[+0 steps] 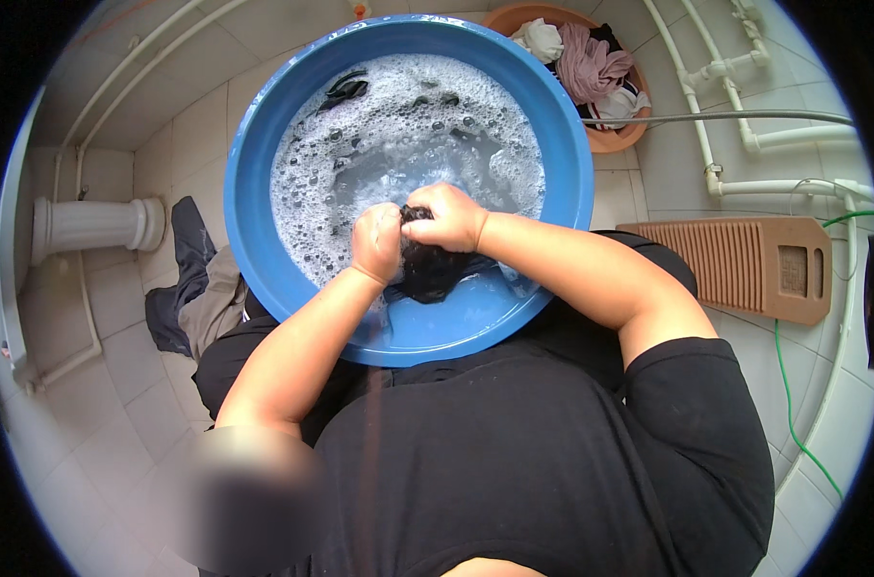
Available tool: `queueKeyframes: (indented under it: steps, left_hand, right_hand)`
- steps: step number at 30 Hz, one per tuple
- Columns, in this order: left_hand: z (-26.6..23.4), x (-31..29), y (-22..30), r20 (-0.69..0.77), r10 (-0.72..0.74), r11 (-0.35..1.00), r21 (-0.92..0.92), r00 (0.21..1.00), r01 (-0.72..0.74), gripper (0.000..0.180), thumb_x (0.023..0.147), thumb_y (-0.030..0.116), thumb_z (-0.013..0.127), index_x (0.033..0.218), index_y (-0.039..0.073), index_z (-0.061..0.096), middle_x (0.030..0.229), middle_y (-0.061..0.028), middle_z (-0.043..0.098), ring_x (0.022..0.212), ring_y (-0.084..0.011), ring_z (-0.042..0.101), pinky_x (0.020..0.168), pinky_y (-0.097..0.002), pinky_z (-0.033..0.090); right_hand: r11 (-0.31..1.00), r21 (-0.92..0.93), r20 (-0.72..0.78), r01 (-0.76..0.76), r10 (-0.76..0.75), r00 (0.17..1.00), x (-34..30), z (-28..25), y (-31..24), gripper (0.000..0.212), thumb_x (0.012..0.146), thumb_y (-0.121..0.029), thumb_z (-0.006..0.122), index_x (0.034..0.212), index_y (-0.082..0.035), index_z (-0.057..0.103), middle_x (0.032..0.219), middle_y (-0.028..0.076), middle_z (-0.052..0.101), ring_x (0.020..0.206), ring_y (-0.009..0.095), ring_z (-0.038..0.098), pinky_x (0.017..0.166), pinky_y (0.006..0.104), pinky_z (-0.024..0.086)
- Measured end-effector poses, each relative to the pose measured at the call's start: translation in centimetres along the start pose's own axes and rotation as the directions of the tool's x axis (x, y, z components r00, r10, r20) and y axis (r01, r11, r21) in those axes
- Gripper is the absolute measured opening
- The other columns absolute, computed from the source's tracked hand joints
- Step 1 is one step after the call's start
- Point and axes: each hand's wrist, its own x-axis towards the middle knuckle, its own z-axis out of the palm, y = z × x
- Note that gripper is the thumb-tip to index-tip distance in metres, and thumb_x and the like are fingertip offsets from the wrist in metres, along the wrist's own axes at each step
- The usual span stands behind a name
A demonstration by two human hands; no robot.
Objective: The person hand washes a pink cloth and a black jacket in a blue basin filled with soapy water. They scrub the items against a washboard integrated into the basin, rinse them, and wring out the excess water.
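A tiled floor (pixel 134 361) surrounds our wide blue basin (pixel 254 183) of foamy water (pixel 437 96). Beyond it, at right, sits an orange tub (pixel 615 139) of laundry (pixel 595 67); a brown washboard (pixel 735 264) lies nearer us. A wet black cloth (pixel 432 274) hangs in the basin's near half, and our right grip (pixel 448 219) and left grip (pixel 376 240), side by side, are both closed around its bunched top.

Head view: left of two fisheyes, head-worn, upright; faces down from close above; blue basin (pixel 250 192) upper centre, wearer's black shirt (pixel 475 452) lower centre of frame.
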Motion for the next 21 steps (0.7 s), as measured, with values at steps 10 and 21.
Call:
queueKeyframes:
  steps: [10, 21]
  left_hand:
    - [0.4, 1.8, -0.3, -0.261, -0.219, 0.976, -0.067, 0.940, 0.209, 0.047, 0.090, 0.043, 0.046, 0.069, 0.002, 0.056, 0.066, -0.0074, 0.055, 0.062, -0.0178, 0.047, 0.061, -0.0320, 0.040]
    - [-1.2, 1.5, 1.5, -0.169, -0.451, 0.733, -0.631, 0.877, 0.255, 0.020, 0.087, 0.023, 0.056, 0.096, 0.005, 0.051, 0.085, -0.0058, 0.056, 0.074, -0.0158, 0.057, 0.064, -0.0295, 0.048]
  right_hand:
    - [0.939, -0.338, -0.493, 0.062, -0.233, 0.838, -0.9, 0.7, -0.4, 0.032, 0.073, -0.035, 0.061, 0.076, -0.003, 0.062, 0.097, 0.011, 0.061, 0.096, 0.028, 0.054, 0.083, 0.0393, 0.043]
    - [0.843, -0.207, -0.764, -0.496, 0.177, 0.620, -4.3, -9.3, 0.4, 0.053, 0.073, -0.037, 0.067, 0.108, -0.005, 0.047, 0.102, 0.014, 0.052, 0.091, 0.032, 0.054, 0.080, 0.0393, 0.044]
